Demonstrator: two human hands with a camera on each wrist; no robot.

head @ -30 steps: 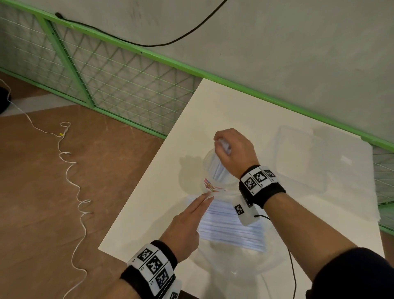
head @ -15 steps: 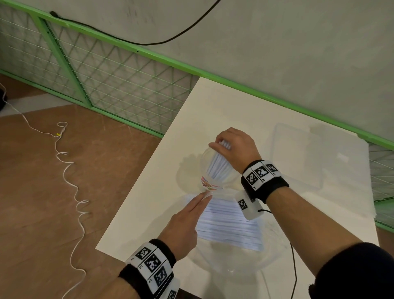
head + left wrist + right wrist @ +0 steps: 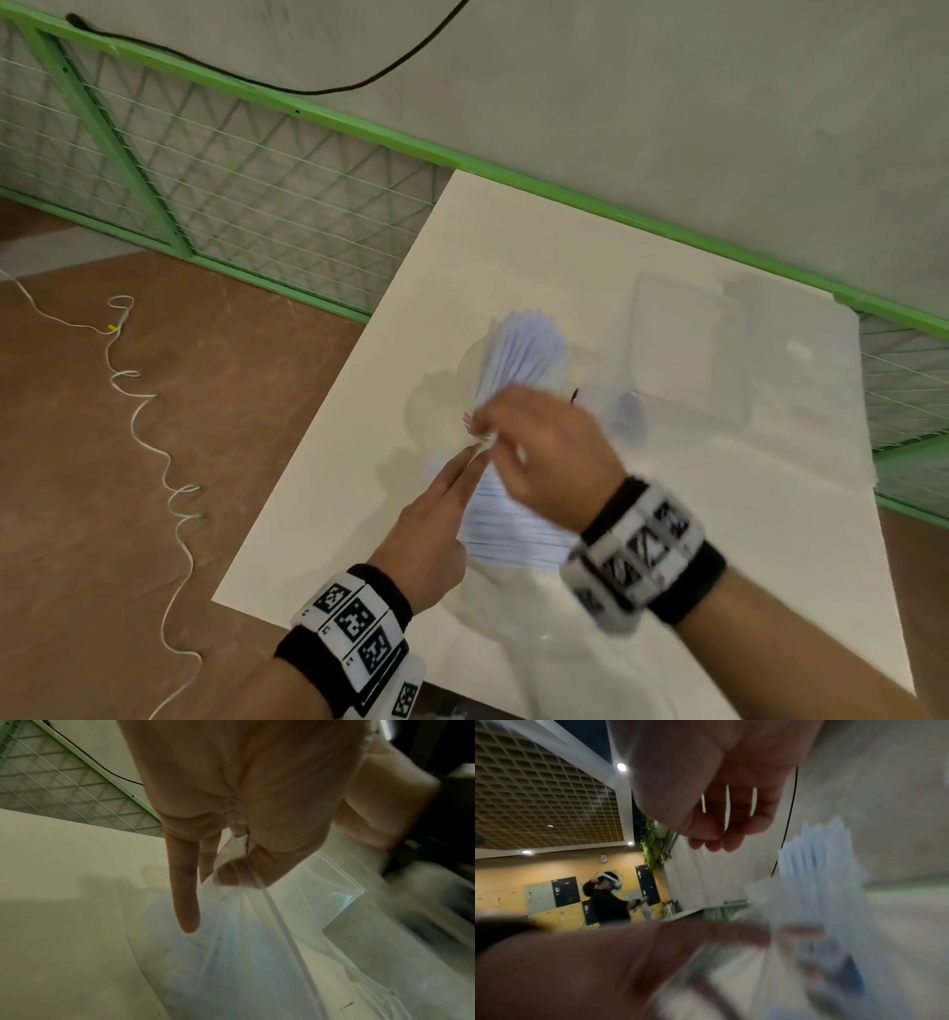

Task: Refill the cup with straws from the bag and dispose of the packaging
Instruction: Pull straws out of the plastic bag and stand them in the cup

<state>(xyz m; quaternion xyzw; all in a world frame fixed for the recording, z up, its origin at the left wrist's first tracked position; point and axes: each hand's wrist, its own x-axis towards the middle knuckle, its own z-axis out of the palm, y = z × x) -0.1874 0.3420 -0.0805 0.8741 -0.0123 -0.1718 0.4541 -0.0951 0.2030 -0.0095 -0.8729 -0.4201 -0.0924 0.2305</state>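
Note:
A bundle of white straws (image 3: 524,354) stands fanned out in the clear plastic cup (image 3: 475,362) on the white table (image 3: 539,246). In front of it lies the clear plastic bag (image 3: 518,529) with more white straws inside. My left hand (image 3: 452,493) pinches the bag's near edge between thumb and a finger, the index finger stretched out (image 3: 186,902). My right hand (image 3: 518,437) is blurred, hovering over the bag's mouth just below the cup. In the right wrist view its fingers (image 3: 713,839) hang loosely curled and hold nothing, with the straws (image 3: 818,866) beside them.
A clear rectangular plastic container (image 3: 688,349) sits on the table right of the cup, also seen as the container (image 3: 331,892). A green-framed mesh fence (image 3: 231,169) and a grey wall run behind the table. A white cord (image 3: 154,452) lies on the brown floor at left.
My right hand has let go of the straws in the cup and drawn back toward the bag. The straws now stand fanned in the cup. My left hand keeps its pinch.

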